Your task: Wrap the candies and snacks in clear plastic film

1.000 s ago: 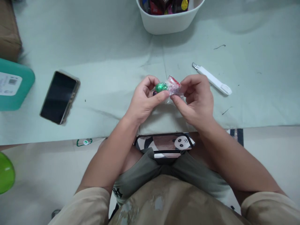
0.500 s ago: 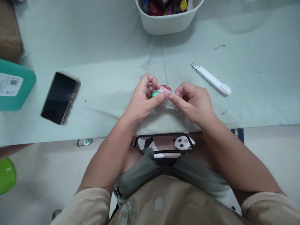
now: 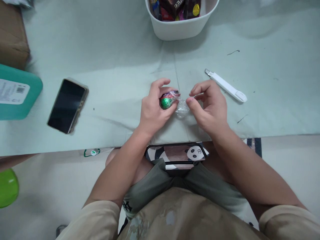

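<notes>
My left hand [image 3: 156, 108] is closed around small round foil-wrapped balls [image 3: 166, 102], one green, with red and purple foil beside it. A clear plastic wrapper [image 3: 182, 109] covers them and trails out to the right past my left thumb. At the wrapper's right edge is my right hand [image 3: 210, 105], its fingers curled and a small gap between thumb and forefinger. Whether the right thumb touches the plastic is hard to see. A white utility knife [image 3: 226, 86] lies on the table just beyond my right hand.
On the pale green tablecloth [image 3: 120, 83], a phone [image 3: 68, 106] lies to the left, near a teal container [image 3: 30, 96] and a cardboard box [image 3: 12, 36]. A white bin [image 3: 181, 31] with packaged items stands at the back. A panda-print case [image 3: 176, 155] rests on my lap.
The fingers of my left hand have shifted, so more of the green, red and purple foil shows. My right hand has moved slightly right, apart from my left thumb.
</notes>
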A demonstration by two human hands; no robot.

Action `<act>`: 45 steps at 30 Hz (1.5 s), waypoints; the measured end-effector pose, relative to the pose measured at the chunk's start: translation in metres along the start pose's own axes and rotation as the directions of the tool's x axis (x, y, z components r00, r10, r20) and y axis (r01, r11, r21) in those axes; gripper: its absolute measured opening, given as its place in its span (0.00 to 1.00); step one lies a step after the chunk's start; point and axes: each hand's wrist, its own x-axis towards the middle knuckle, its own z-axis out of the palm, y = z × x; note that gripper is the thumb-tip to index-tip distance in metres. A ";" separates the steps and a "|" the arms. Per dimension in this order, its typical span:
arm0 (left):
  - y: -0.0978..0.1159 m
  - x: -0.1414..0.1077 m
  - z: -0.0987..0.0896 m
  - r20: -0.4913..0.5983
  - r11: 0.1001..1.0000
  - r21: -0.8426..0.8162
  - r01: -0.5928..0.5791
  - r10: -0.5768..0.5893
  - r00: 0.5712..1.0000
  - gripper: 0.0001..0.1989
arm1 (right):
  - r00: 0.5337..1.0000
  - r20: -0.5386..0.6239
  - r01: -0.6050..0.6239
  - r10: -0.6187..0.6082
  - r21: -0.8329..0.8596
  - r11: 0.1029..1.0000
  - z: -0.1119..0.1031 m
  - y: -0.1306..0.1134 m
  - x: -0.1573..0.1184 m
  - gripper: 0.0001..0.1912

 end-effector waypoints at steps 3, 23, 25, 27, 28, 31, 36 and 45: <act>0.001 -0.003 -0.003 0.068 0.999 0.036 -0.016 0.013 0.998 0.30 | 0.989 0.023 0.149 -0.147 -0.092 0.985 0.001 -0.001 0.000 0.11; 0.005 -0.004 -0.003 0.030 0.985 0.140 -0.101 0.097 0.995 0.30 | 0.992 0.086 -0.099 0.097 0.024 0.995 0.004 -0.003 -0.004 0.17; 0.005 -0.004 -0.002 0.049 0.992 0.088 -0.088 0.084 0.995 0.30 | 0.990 0.122 -0.067 0.069 -0.026 0.997 0.004 -0.008 -0.004 0.16; 0.004 -0.003 -0.002 0.092 0.997 0.011 -0.074 0.073 0.993 0.30 | 0.993 0.109 -0.043 0.047 -0.047 0.998 0.003 -0.012 -0.003 0.16; 0.003 -0.003 -0.002 0.128 0.997 -0.052 -0.050 0.056 0.990 0.29 | 0.994 0.100 -0.039 0.042 -0.038 0.999 0.003 -0.012 -0.002 0.16; 0.001 0.000 -0.004 0.249 0.952 -0.284 0.111 -0.039 0.968 0.27 | 0.992 0.110 -0.065 0.064 0.001 0.998 -0.001 -0.013 0.000 0.19; 0.007 0.002 -0.006 0.236 0.890 -0.374 0.262 -0.182 0.954 0.20 | 0.993 0.105 -0.059 0.062 -0.035 0.998 -0.004 -0.014 -0.001 0.23; 0.002 0.003 -0.006 0.332 0.711 -0.558 0.428 -0.282 0.900 0.26 | 0.987 0.052 -0.155 0.151 0.100 0.983 0.007 -0.003 -0.006 0.22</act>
